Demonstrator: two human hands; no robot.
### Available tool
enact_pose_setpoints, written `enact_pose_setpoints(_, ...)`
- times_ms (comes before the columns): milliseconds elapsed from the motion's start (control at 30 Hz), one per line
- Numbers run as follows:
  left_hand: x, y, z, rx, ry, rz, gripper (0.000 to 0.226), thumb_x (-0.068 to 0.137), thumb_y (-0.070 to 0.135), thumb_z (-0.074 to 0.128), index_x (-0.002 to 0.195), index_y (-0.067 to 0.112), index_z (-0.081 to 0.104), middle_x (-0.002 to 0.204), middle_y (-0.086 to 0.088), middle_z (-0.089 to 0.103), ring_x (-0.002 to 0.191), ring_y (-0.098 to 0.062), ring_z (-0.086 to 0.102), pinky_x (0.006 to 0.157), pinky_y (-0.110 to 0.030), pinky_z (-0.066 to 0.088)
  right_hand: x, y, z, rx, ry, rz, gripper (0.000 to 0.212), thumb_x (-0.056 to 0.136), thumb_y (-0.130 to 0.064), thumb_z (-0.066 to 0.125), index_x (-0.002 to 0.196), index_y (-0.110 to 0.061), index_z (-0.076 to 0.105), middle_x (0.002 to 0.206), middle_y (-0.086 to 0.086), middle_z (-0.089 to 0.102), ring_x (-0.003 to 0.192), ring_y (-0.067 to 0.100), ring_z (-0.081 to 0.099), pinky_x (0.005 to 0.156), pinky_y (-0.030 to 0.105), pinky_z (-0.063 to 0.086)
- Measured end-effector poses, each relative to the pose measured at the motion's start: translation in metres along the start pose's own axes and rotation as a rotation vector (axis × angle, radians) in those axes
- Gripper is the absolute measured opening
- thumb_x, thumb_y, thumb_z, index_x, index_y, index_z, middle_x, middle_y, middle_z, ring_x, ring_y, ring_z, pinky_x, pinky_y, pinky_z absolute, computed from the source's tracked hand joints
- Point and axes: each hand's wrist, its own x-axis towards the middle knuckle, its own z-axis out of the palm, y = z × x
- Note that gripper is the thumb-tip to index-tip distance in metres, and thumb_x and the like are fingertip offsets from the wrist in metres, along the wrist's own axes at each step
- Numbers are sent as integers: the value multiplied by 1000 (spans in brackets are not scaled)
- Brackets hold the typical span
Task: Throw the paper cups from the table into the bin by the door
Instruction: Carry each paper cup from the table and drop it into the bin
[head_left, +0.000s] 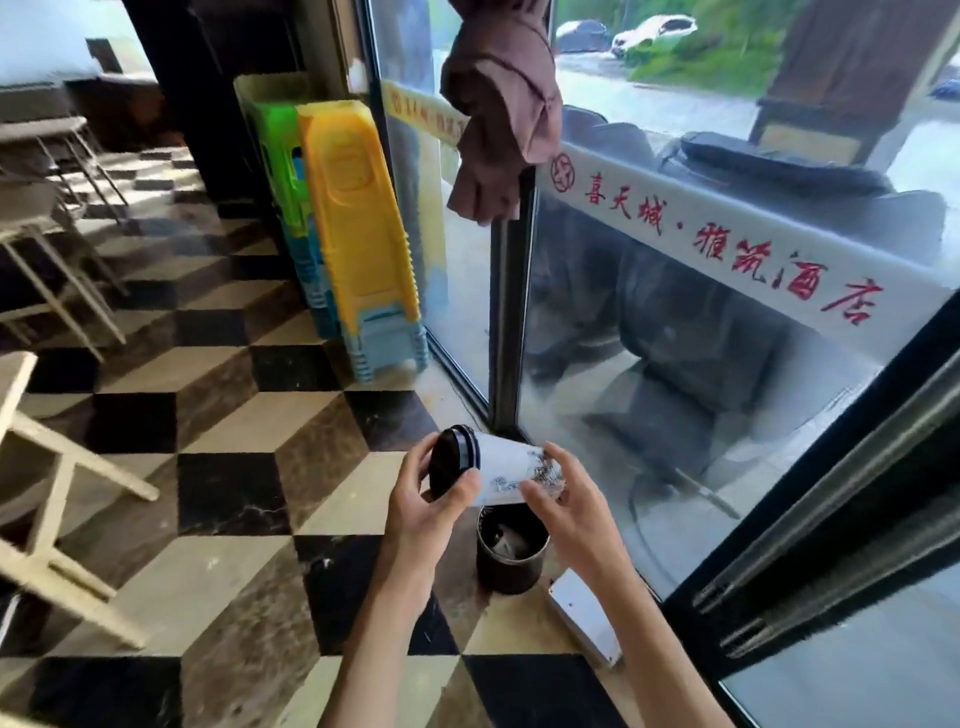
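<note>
Both hands hold one paper cup above the bin by the glass door.

The left hand (434, 501) grips the black lid (451, 460), the right hand (563, 506) pinches the base of the paper cup (506, 475), which lies sideways over the dark bin (511, 564).

The paper cup (501, 475) lies sideways between both hands, its base hidden behind the right hand's (569, 512) fingers and part of its black lid (452, 462) covered by the left hand's (434, 501) thumb. The print on the cup's side is too blurred to read. The bin (511, 553) below is partly hidden by the cup and hands — its contents are dim, unclear shapes. Both forearms are cut off at the bottom edge.
</note>
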Motion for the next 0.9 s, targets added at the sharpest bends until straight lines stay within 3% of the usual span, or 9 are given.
enact_pose_setpoints(200,117,-46,43,82,-53,-60,44,83,27,82,118,42,59,124,11,68,106,9,64,88,-14,51,118,53,-12,-4,-9,66,55,91,-31,65,141,-22,46,134,3,58,118,20,58,103,43,47)
enact_pose_setpoints(267,152,-64,54,90,-31,-121,49,85,22,80,127,36,58,127,4,68,111,0,65,95,-21,52,155,73,-10,2,-38,110,56,91,-30,66,142,-20,45,136,5,58,120,22,58,105,44,46)
enact_pose_setpoints(367,199,-92,67,84,-35,-200,47,85,18,80,124,35,60,125,0,71,106,-3,69,87,-20,55,201,103,-3,-14,-75,147,56,91,-31,65,142,-22,45,140,1,54,127,18,52,108,38,41)
enact_pose_setpoints(400,213,-103,70,90,-42,-236,48,84,18,81,124,35,60,125,0,71,108,-4,69,90,-24,55,215,113,-1,-30,-94,163,56,91,-33,64,142,-22,45,142,-2,52,128,16,50,108,35,40)
enact_pose_setpoints(500,253,-133,76,131,-70,-324,61,76,30,81,132,30,57,128,0,69,120,-14,64,108,-43,47,252,146,8,-58,-148,222,56,92,-33,63,143,-21,44,145,-1,49,130,17,49,110,42,40)
enact_pose_setpoints(567,279,-160,79,166,-80,-364,68,69,38,82,133,30,58,130,1,67,123,-15,61,109,-46,46,274,171,17,-68,-152,259,57,92,-31,64,144,-18,44,147,1,48,132,17,46,111,42,38)
enact_pose_setpoints(667,312,-225,78,226,-118,-446,68,66,47,85,129,39,60,128,6,68,121,-8,62,106,-39,48,295,229,42,-76,-145,330,56,93,-29,64,143,-18,44,149,-1,45,133,15,44,112,38,37)
enact_pose_setpoints(767,338,-312,69,279,-165,-545,70,65,53,86,129,47,58,129,12,68,117,1,61,100,-29,49,307,306,84,-74,-154,425,56,92,-28,65,143,-20,43,149,-1,44,132,21,48,110,45,39)
enact_pose_setpoints(900,357,-433,57,320,-193,-613,77,66,48,81,137,29,56,130,7,66,121,-5,60,106,-34,47,316,412,142,-101,-204,541,55,94,-27,62,145,-18,42,152,3,42,139,21,41,112,45,36)
